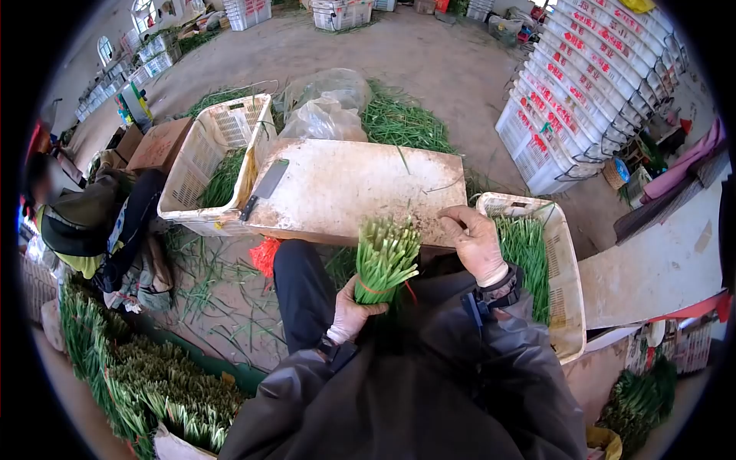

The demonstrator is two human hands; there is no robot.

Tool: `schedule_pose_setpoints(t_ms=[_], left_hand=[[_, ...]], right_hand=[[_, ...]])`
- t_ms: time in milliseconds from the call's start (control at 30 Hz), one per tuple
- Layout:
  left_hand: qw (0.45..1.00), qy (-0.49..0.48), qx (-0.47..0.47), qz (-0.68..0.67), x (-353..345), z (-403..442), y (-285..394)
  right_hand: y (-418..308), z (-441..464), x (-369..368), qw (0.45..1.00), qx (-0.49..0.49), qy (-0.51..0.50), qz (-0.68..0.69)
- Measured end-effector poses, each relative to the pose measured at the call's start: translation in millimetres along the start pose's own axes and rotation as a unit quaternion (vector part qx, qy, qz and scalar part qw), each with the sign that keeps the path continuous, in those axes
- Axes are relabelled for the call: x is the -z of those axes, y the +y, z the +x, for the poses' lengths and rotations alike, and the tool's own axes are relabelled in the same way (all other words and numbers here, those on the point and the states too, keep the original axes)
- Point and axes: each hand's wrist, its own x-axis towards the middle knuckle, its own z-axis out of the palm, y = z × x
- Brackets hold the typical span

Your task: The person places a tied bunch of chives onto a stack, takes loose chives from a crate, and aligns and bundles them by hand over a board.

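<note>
My left hand (354,313), in a thin pale glove, is wrapped round a bundle of garlic chives (383,257). A thin orange-red band circles the bundle, whose pale cut ends point up and away from me. To the right of the bundle, over the near right corner of a worn board (360,176), is my gloved right hand (474,241). Its index finger and thumb are bent together in a pinch; anything between them is too small to make out. A cleaver (266,186) with a dark handle lies on the board's left side.
A white crate (222,126) with loose greens stands left of the board, another crate (571,295) of chives right. Tied bundles (161,372) fill the lower left. Tall stacked crates (571,100) rise at right. A person (92,215) sits at left. Plastic bags (326,115) lie behind the board.
</note>
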Motion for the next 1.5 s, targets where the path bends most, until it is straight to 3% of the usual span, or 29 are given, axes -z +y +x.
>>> schedule_pose_setpoints(t_ms=[233,300,533,667,767,867,900,1000,1100,1133,1167,1267,1300,1367,1400,1433,1500], left_hand=[[1.0,-0.01,0.004,0.021,-2.9,0.7,0.3],[0.999,-0.016,0.007,0.039,-2.8,-0.9,-0.2],[0.997,-0.029,0.0,0.077,-4.2,-0.8,-1.2],[0.995,-0.051,0.016,0.082,-3.4,-2.3,-0.5],[0.993,-0.053,0.018,0.1,-4.6,-4.1,1.7],[0.994,-0.055,0.014,0.095,-4.4,-3.2,0.2],[0.993,-0.055,0.011,0.101,-2.5,-3.6,1.0],[0.993,-0.068,0.024,0.092,-2.9,-1.5,7.5],[0.989,-0.099,0.042,0.1,-4.7,0.5,9.0],[0.986,-0.111,0.047,0.111,-4.5,-0.1,9.2],[0.986,-0.115,0.054,0.103,-4.9,-1.3,9.2],[0.988,-0.117,0.066,0.08,-3.2,2.4,14.1],[0.989,-0.115,0.069,0.066,-3.8,1.0,15.5],[0.991,-0.093,0.099,-0.015,3.7,-0.1,3.5],[0.99,-0.075,0.11,-0.05,3.3,-2.1,8.8],[0.988,-0.059,0.118,-0.085,1.5,-0.5,15.5],[0.984,-0.037,0.106,-0.136,4.2,4.0,11.5]], right_hand=[[-58.7,21.3,-15.4,0.955,0.224,-0.154,-0.121],[-53.8,24.3,-24.3,0.931,0.282,-0.147,-0.182],[-40.9,35.8,-18.3,0.926,0.194,-0.293,-0.137],[-44.8,33.3,-11.3,0.924,0.165,-0.325,-0.117],[-38.9,29.6,-15.6,0.928,0.214,-0.268,-0.145],[-15.7,33.5,-16.4,0.967,0.168,0.013,-0.191],[3.7,39.8,-11.6,0.94,0.108,0.052,-0.321],[45.2,41.3,-9.0,0.995,-0.022,-0.073,-0.058],[24.4,37.8,-14.4,0.958,-0.095,-0.254,0.09],[28.5,37.8,-26.0,0.957,-0.028,-0.268,0.105],[33.6,37.1,-34.1,0.951,0.04,-0.28,0.12],[19.2,39.3,-31.3,0.931,-0.054,-0.216,0.29],[24.4,42.2,-26.7,0.907,-0.149,-0.107,0.379],[51.4,52.7,-25.8,0.957,-0.147,0.02,0.25],[57.7,55.5,-25.6,0.981,-0.104,0.016,0.16],[63.8,49.0,-21.1,0.975,-0.148,-0.027,0.164],[75.3,42.0,-27.3,0.974,-0.097,-0.132,0.158]])
